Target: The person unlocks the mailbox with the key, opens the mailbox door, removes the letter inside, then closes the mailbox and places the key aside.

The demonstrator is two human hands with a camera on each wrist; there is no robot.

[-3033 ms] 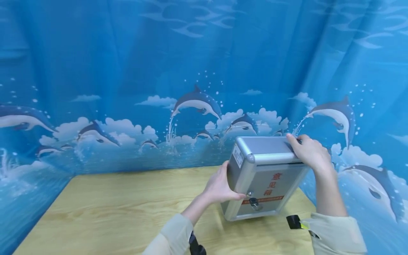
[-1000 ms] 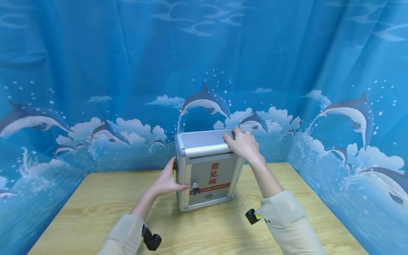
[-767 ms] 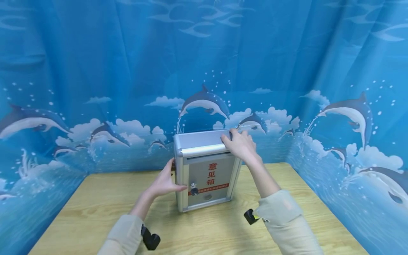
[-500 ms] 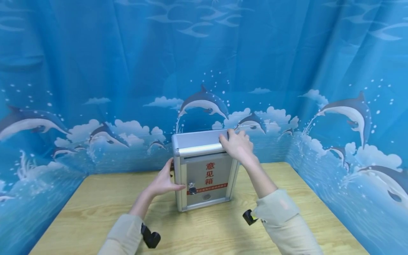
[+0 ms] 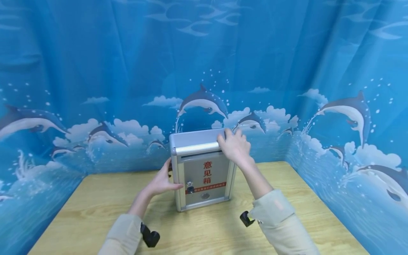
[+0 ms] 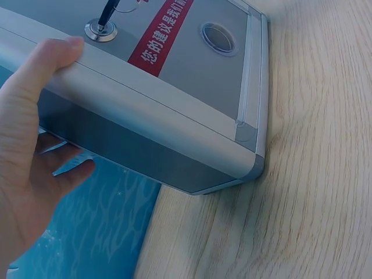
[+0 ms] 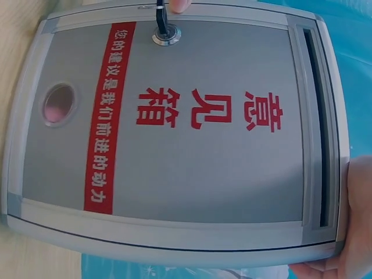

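Note:
A silver-grey metal suggestion box (image 5: 220,173), with red Chinese characters on its front, stands at the middle of the table, leaning slightly. Its bottom is at the tabletop; whether all of it touches I cannot tell. My left hand (image 5: 162,181) grips the left side edge, thumb on the front frame and fingers behind, partly hidden. Over the top right edge my right hand (image 5: 236,147) holds the box. A black-headed key (image 7: 162,20) sits in the front lock (image 7: 167,35). Below the red strip is a round window (image 7: 59,104), with something pink behind it. A slot (image 7: 317,128) runs along the top.
The light wood-grain table (image 5: 105,209) reaches back to a blue curtain (image 5: 143,71) printed with dolphins and clouds, which also hangs along both sides. Black wrist cameras are strapped below the left sleeve (image 5: 122,233) and the right sleeve (image 5: 274,209).
Both hands have brought the box from the table's right side to its middle, while the head view shifted too. In the last second it has edged slightly left; both hands keep their hold.

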